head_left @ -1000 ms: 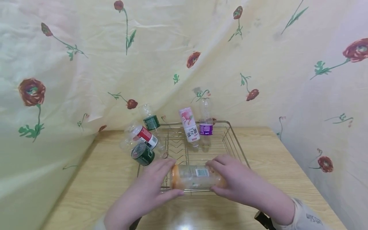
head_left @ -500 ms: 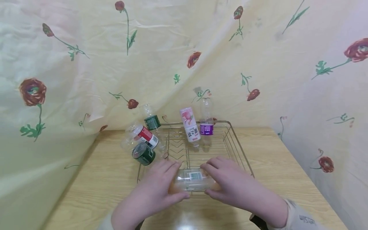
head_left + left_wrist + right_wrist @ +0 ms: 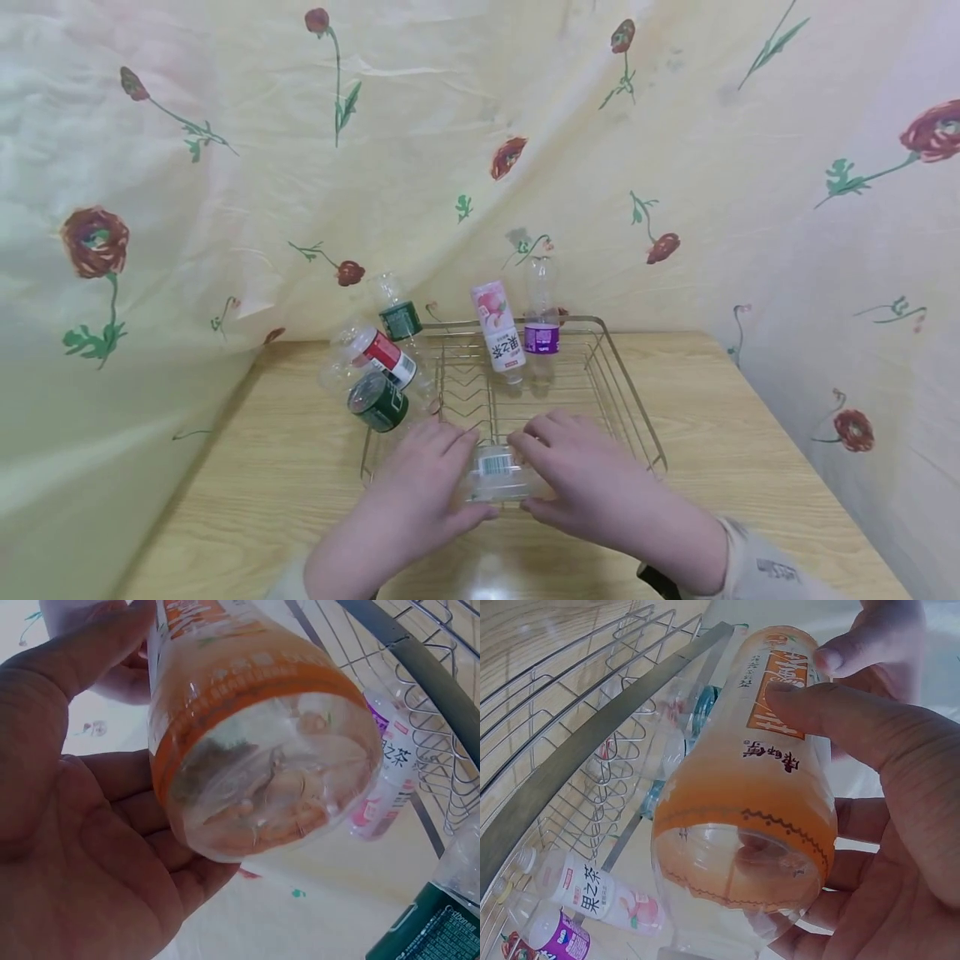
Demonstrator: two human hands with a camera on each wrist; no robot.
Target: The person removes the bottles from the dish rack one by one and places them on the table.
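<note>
Fingers of the left hand (image 3: 429, 468) and right hand (image 3: 576, 471) are curled round an orange-labelled bottle (image 3: 497, 477), sideways by the wire rack (image 3: 629, 384)'s six o'clock edge, mid-handling I'd guess, so next probably needs a steady two-handed grip clear of the green-labelled bottle (image 3: 377, 403) at ten o'clock.

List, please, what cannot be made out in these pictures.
Orange-labelled bottle, right wrist view: near end cut off by the bottom edge; any cap unseen.
Head view: left hand and right hand cover its ends.
Barcode, head view: digits too small.
Green-labelled bottle, left wrist view: right edge cuts it off.
</note>
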